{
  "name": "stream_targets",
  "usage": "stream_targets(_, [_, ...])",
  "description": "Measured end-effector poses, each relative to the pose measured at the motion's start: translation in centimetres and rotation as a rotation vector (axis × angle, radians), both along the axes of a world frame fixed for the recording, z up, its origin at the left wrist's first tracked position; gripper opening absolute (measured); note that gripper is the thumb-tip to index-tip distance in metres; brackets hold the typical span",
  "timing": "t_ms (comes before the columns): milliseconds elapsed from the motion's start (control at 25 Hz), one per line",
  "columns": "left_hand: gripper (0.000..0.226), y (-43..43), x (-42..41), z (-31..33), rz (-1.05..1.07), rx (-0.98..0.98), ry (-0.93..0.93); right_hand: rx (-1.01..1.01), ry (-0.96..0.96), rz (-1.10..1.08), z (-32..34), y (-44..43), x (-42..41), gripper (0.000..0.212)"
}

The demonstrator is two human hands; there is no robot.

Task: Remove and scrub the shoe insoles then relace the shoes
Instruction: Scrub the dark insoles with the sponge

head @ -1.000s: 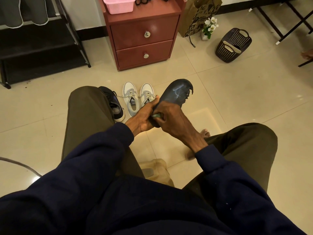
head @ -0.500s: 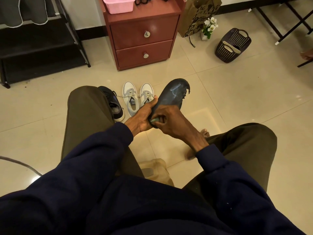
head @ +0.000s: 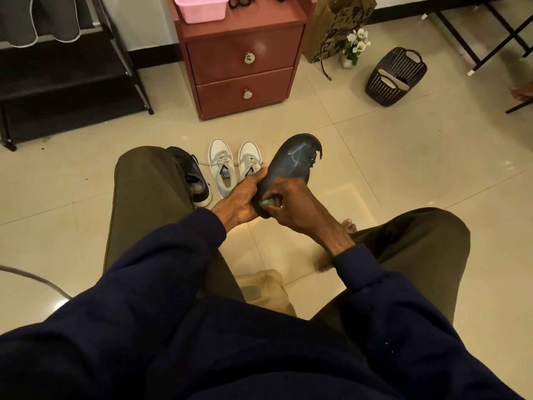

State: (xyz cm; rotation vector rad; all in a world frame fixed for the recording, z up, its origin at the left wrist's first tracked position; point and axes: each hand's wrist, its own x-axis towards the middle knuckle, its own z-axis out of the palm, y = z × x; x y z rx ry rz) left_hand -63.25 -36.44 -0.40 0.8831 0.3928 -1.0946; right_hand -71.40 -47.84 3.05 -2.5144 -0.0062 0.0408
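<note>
A dark blue insole (head: 292, 158) with a frayed toe edge is held up between my knees. My left hand (head: 240, 197) grips its heel end from the left. My right hand (head: 292, 204) pinches a small green scrubbing pad (head: 268, 202) against the insole's heel part. On the floor beyond stand a pair of white and grey laced sneakers (head: 235, 168) and one dark sneaker (head: 191, 179), partly hidden by my left knee.
A red two-drawer cabinet (head: 242, 62) stands ahead with a pink tub (head: 200, 7) on top. A dark basket (head: 395, 76) holding pale insoles sits at the right. A paper bag (head: 336, 27), small flowers (head: 356, 44) and a black rack (head: 57, 82) line the wall.
My right hand has slid the pad down toward the insole's heel. The insole has tilted slightly; my left hand keeps its hold.
</note>
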Motion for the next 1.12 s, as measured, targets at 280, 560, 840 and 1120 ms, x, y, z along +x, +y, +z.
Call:
stream_targets(280, [0.054,0.1,0.2,-0.2,0.028,-0.022,-0.011,-0.049,-0.035,-0.102,-0.4,-0.6,-0.1,0.002])
stream_targets(560, [0.052,0.1,0.4,-0.5,0.006,-0.054,-0.015,-0.103,-0.076,-0.204,-0.4,-0.7,0.1,0.004])
stream_targets(840, [0.032,0.2,0.3,-0.1,-0.094,-0.121,0.013,-0.044,-0.121,-0.247,-0.7,-1.2,0.4,0.004])
stream_targets(1120, [0.030,0.3,0.1,0.3,-0.120,-0.083,0.022,0.113,0.005,-0.014,0.2,0.0,0.0,0.010])
